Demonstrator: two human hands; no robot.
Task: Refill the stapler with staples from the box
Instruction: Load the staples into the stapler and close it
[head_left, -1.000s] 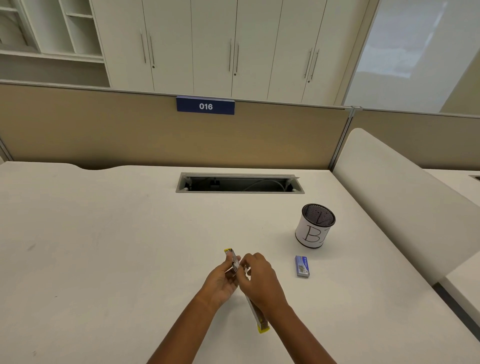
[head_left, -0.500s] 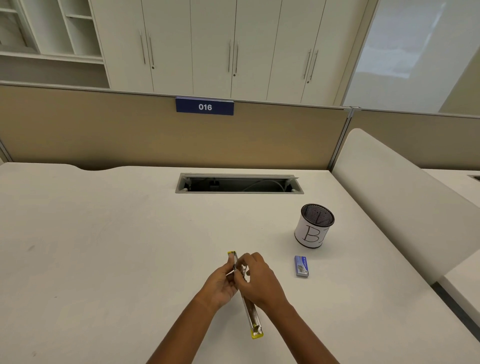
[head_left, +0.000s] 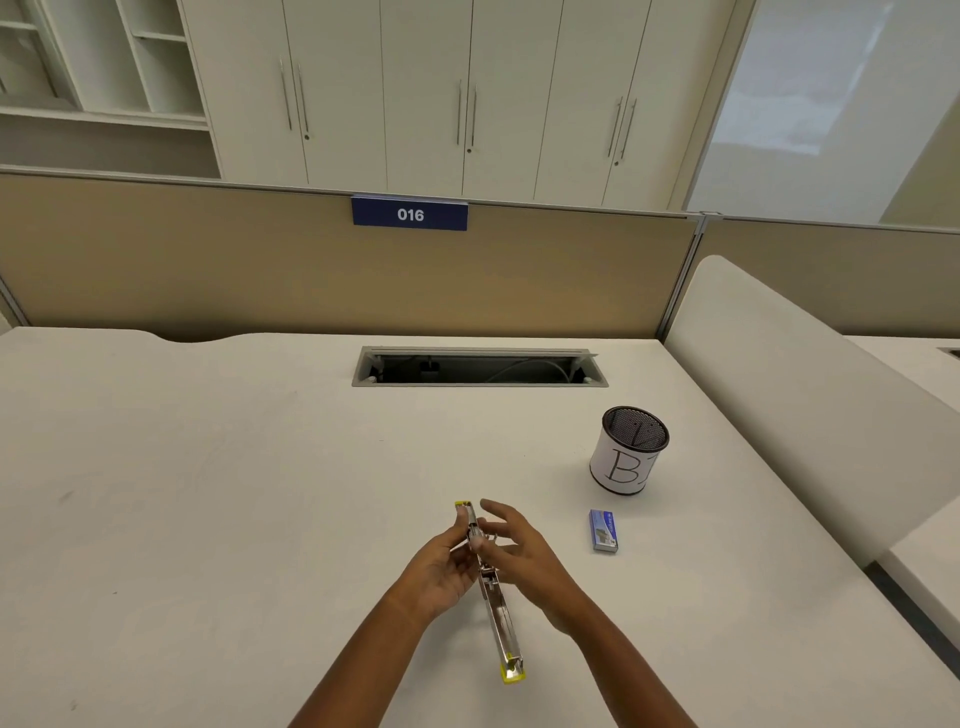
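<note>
The stapler (head_left: 497, 618) is swung fully open into one long metal strip with yellow ends, held above the desk near its front. My left hand (head_left: 441, 569) grips it around its hinge, thumb and fingers pinching the metal. My right hand (head_left: 519, 551) hovers just to the right of the hinge with fingers spread, holding nothing; whether a fingertip touches the stapler I cannot tell. The small blue staple box (head_left: 603, 530) lies flat on the desk to the right of my hands.
A black mesh cup (head_left: 628, 452) wrapped in white paper marked "B" stands behind the box. An open cable slot (head_left: 479, 367) sits at the back of the white desk (head_left: 208, 493). A padded divider (head_left: 810, 415) borders the right side.
The stapler has unfolded further into a straight line toward me. My right hand has come off it and spread its fingers.
</note>
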